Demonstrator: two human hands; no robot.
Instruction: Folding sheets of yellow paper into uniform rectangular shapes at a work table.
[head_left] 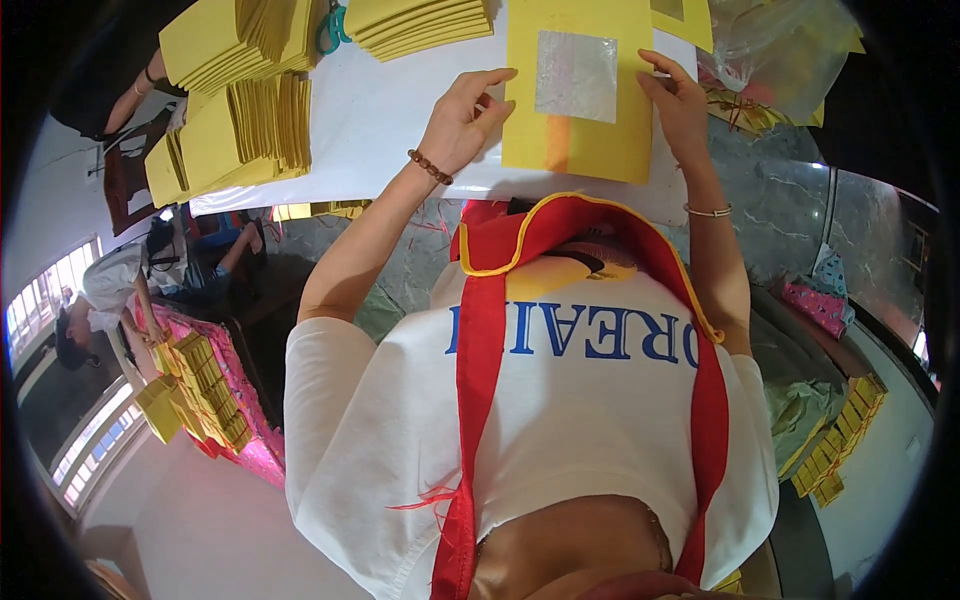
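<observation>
Left hand [462, 118]: fingers spread and loosely curled, fingertips on the left edge of the yellow paper sheet [580, 135], thumb tucked near that edge. Not clamped shut; whether it pinches the sheet or only presses it, can't tell. Brown bead bracelet [430, 167] on that wrist.

Right hand [675, 98]: fingers extended and laid along the sheet's right edge, open, resting on the paper. Thin bangle [708, 211] on that wrist.

Sheet sits between both hands at 12 o'clock in the view, flat on the white table [370, 120], lower edge near the table's near edge. A silver foil square [575, 75] is in the sheet's upper half, between the two hands, touched by neither.

Outward from there:
- 11 o'clock: stack of yellow sheets [420, 22] at the table's far side; teal scissors [333, 28] just beside it.
- 10 o'clock: fanned piles of yellow sheets [235, 130] on the table's left end, well apart from the left hand.
- 1 o'clock: clear plastic bag [780, 50] with yellow stuff inside, just past the right hand.
- 9 o'clock, lower: another person [120, 285] bent over a pink surface with small yellow bundles [205, 385].
- 3–4 o'clock: more yellow bundles [840, 435] in a row, low at the right.
</observation>
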